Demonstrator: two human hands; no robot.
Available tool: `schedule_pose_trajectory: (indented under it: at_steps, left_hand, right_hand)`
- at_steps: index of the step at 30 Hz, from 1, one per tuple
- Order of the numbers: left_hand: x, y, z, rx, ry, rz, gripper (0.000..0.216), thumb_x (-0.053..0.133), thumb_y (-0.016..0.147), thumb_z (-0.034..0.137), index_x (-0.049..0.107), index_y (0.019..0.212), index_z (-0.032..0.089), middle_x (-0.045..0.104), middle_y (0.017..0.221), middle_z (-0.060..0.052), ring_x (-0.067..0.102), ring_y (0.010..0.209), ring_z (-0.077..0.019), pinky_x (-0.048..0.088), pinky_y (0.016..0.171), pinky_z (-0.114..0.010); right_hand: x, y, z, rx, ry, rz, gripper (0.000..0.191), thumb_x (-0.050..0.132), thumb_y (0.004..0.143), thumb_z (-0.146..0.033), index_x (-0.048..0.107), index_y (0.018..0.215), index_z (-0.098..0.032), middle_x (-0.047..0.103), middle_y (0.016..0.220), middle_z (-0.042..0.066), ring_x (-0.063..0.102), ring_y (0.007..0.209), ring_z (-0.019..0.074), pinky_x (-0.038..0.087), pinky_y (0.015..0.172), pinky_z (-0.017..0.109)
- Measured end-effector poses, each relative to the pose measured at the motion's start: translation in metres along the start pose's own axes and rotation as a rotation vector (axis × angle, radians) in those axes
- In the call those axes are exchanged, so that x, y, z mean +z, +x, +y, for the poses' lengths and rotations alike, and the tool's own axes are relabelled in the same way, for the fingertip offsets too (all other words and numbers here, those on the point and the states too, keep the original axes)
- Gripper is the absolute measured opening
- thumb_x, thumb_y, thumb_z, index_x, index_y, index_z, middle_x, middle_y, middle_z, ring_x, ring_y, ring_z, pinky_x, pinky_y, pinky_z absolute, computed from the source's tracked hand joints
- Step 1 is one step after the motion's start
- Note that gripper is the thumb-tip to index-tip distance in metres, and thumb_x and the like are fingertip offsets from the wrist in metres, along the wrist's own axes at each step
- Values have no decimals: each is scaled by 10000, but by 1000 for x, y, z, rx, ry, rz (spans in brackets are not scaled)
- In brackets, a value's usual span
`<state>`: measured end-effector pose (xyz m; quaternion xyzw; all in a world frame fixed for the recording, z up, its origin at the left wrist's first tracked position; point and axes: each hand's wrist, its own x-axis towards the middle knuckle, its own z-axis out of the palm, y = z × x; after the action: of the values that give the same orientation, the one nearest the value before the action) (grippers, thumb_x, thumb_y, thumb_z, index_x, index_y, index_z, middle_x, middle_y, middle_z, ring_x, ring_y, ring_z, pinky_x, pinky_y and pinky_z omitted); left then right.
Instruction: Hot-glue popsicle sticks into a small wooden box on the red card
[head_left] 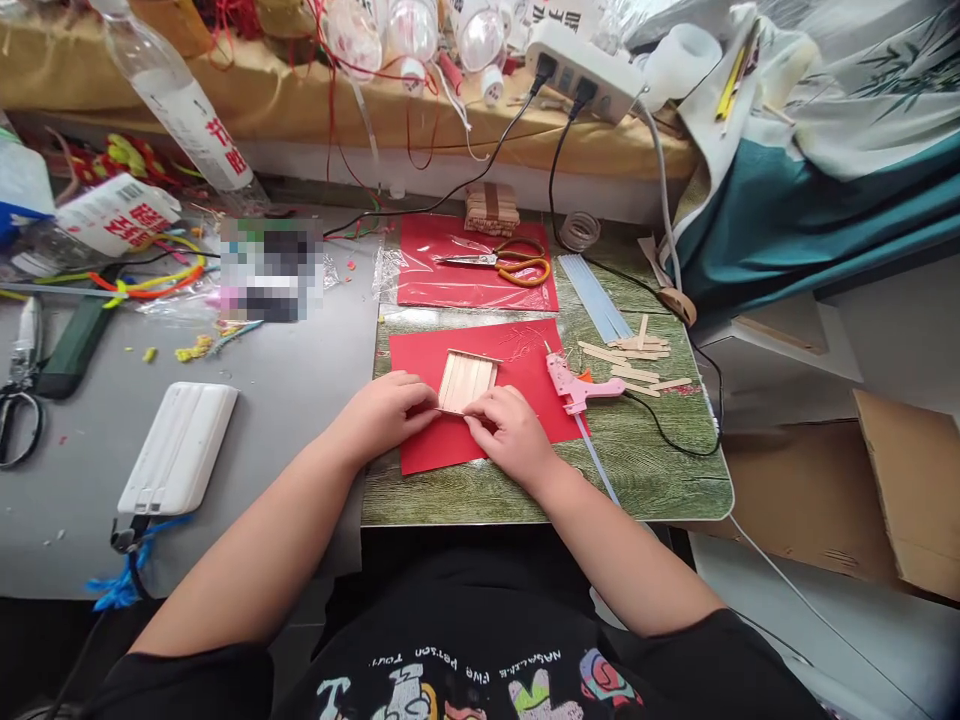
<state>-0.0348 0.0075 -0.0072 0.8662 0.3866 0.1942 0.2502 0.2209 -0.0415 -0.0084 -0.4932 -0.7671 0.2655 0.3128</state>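
Observation:
A small panel of wooden craft sticks (468, 380) lies on a red paper sheet (442, 450) on a wood-patterned board. My left hand (386, 412) rests at the panel's near left corner, fingers curled and pressing on its bottom edge. My right hand (510, 432) presses the same edge at the near right, fingers bent. Both hands touch the stick panel. A pink glue gun (574, 385) lies just right of the red sheet, its cord trailing off to the right.
Loose craft sticks (637, 360) and clear glue rods (596, 290) lie to the right. Orange-handled scissors (510, 262) rest on a second red sheet (450, 280) behind. A white power bank (180, 445), black scissors (19, 400) and bottles sit left; a power strip (581, 70) is on the shelf.

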Motion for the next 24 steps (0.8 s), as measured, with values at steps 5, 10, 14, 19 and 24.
schedule_pose_trajectory:
  at_steps: [5, 10, 14, 19, 24]
  left_hand:
    - [0, 0, -1, -11, 31, -16, 114, 629, 1009, 313, 669, 949, 225, 683, 881, -27, 619, 838, -204, 491, 751, -337]
    - [-2, 2, -2, -11, 58, -44, 139, 605, 1031, 328, 672, 963, 228, 692, 905, -33, 639, 871, -214, 493, 755, -337]
    - [-4, 3, -3, -8, 50, -57, 151, 585, 1043, 337, 681, 991, 232, 702, 941, -39, 650, 914, -222, 502, 781, -343]
    - [-3, 5, 0, -72, 28, 13, 116, 614, 1017, 333, 685, 1023, 241, 690, 923, -29, 642, 895, -215, 497, 762, -339]
    - [3, 8, 5, -204, 76, 78, 121, 633, 997, 355, 677, 1013, 244, 695, 908, -28, 646, 874, -229, 497, 733, -352]
  right_hand:
    - [-1, 0, 1, -8, 8, -21, 88, 654, 1016, -202, 729, 981, -232, 718, 952, 53, 601, 901, 233, 484, 893, 399]
    - [-11, -8, 4, 24, -36, -37, 52, 678, 982, -173, 680, 951, -215, 684, 924, 52, 595, 898, 229, 476, 864, 372]
    - [-18, -15, 5, 60, -49, -87, 98, 679, 979, -159, 661, 897, -209, 678, 887, 41, 602, 875, 216, 463, 837, 346]
    - [-12, -16, -6, 107, -118, -118, 145, 674, 979, -172, 638, 842, -208, 679, 848, 33, 600, 831, 198, 437, 790, 316]
    - [5, -15, -25, 215, -234, -120, 172, 676, 968, -207, 600, 813, -215, 684, 808, 14, 603, 776, 176, 379, 706, 299]
